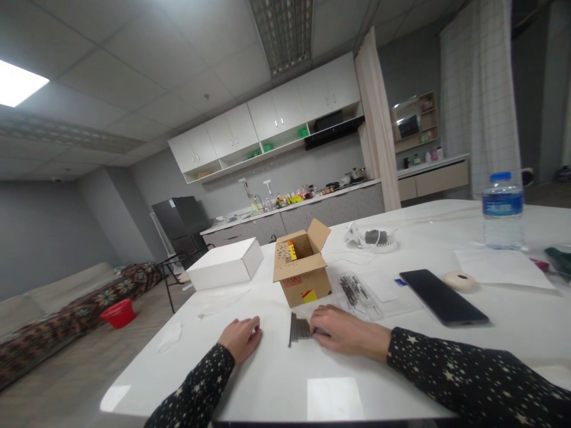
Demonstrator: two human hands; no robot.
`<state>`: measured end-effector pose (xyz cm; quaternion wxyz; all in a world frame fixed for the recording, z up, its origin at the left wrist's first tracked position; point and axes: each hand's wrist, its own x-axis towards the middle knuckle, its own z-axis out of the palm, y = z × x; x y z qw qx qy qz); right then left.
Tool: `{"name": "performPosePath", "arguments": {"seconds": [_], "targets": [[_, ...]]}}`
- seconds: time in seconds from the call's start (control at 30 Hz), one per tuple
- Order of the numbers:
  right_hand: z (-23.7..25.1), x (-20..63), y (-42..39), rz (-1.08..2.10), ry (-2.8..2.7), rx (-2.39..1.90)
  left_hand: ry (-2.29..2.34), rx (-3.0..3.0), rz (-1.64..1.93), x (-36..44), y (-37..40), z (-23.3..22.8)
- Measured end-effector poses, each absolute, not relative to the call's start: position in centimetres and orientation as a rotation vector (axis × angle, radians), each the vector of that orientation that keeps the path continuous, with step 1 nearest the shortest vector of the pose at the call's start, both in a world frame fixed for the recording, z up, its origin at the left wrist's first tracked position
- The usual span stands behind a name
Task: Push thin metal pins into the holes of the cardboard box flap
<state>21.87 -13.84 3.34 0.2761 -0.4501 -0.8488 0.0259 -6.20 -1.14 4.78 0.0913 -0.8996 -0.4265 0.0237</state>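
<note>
On the white table (263,380), a row of long, thin, dark metal screws or nails (300,328) lies side by side. The leftmost one sticks out lower than the others. My right hand (333,329) is closed at the row's right end, fingers curled over the metal pieces; a dark bit shows beneath the fingers. How many it grips is hidden. To the left of the row, apart from it, my left hand (241,339) rests on the table with its fingers curled in and nothing visible in them. A clear plastic bag (357,296) with more such pieces lies beyond my right hand.
An open cardboard box (301,289) stands just beyond the row, with a white box (226,263) to its left. On the right are a black phone (444,297), a round beige object (459,281), a water bottle (502,211), paper (499,267) and a coiled white cable (379,241).
</note>
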Motion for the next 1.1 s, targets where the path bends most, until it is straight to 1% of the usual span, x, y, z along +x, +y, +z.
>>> {"name": "performPosePath", "arguments": {"seconds": [0.53,0.7,1.1], "targets": [[3.1,22.0,-13.5,0.075,-2.302,-1.224,-0.703,-2.804,-0.366,-2.9,-4.2,4.0],[3.2,22.0,-13.6,0.051,-2.314,-1.219,-0.602,-2.816,-0.345,-2.1,-5.4,3.6],[2.9,22.2,-13.3,0.039,-2.315,-1.204,-0.658,-2.781,-0.326,-1.8,-5.0,2.6]]}}
